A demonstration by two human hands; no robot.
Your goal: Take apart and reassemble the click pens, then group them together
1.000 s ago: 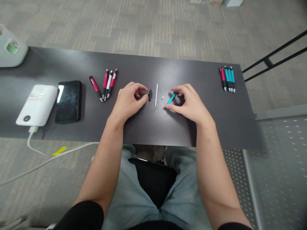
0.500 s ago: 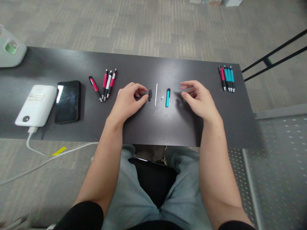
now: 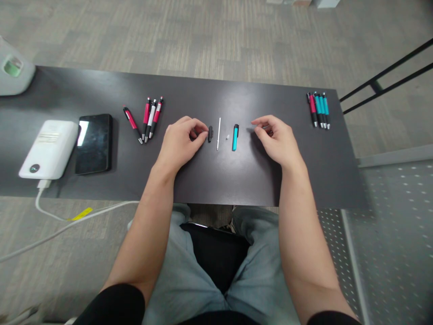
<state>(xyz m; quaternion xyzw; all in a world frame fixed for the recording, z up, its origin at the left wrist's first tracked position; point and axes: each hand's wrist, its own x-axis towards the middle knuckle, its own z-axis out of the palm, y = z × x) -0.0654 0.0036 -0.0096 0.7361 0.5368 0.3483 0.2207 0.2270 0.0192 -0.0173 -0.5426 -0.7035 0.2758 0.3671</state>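
you seem mid-layout. your right grip [image 3: 278, 137], part-open and empty, has the barrel [image 3: 235, 139] at nine o'clock, refill [image 3: 218, 134] beyond. your left grip [image 3: 180, 143], nearly pinched, has the black piece [image 3: 210, 134] at three; i can't tell if held. a next pick-up would need a fine pinch.

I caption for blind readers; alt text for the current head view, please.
A left hand and a right hand flank a black pen part, thin rod, tiny pale bit and teal pen barrel, in a row on a dark table. Pens lie beyond each hand; a black device and white power bank sit at left.
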